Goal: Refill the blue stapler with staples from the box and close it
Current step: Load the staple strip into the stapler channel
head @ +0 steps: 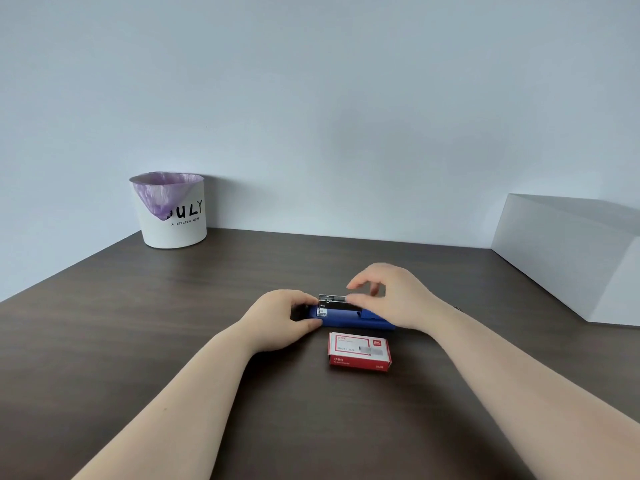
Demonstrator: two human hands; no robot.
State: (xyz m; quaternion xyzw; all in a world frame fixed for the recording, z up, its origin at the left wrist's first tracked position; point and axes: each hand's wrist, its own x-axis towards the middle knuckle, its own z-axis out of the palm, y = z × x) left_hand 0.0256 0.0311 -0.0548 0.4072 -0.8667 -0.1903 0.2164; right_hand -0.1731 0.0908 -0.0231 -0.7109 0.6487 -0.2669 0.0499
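Blue stapler (349, 317) lay on the dark wood desk (173, 341), roughly mid-desk, long axis running left-right. Its metal staple channel (332, 301) stood raised above the blue base, so the stapler was open.

Left hand (282, 320) was curled around the stapler's left end, thumb on the near side, fingers over the far side, gripping the base and pinning it to the desk.

Right hand (391, 296) was over the right part of the channel, thumb and fingers drawn close together in a pinch at the channel's top edge. The fingers were motion-blurred; probably touching the channel, but I couldn't tell whether anything was held between them.

Staple box (359, 351), red and white, sat flat on the desk just nearer than the stapler, not touching it, and looked closed.

Further out: a white bin (173, 216) with a purple liner and black lettering stood at the far left of the desk against the wall (311, 98). A large white box (571, 251) sat at the far right edge. Both were well apart from the stapler.
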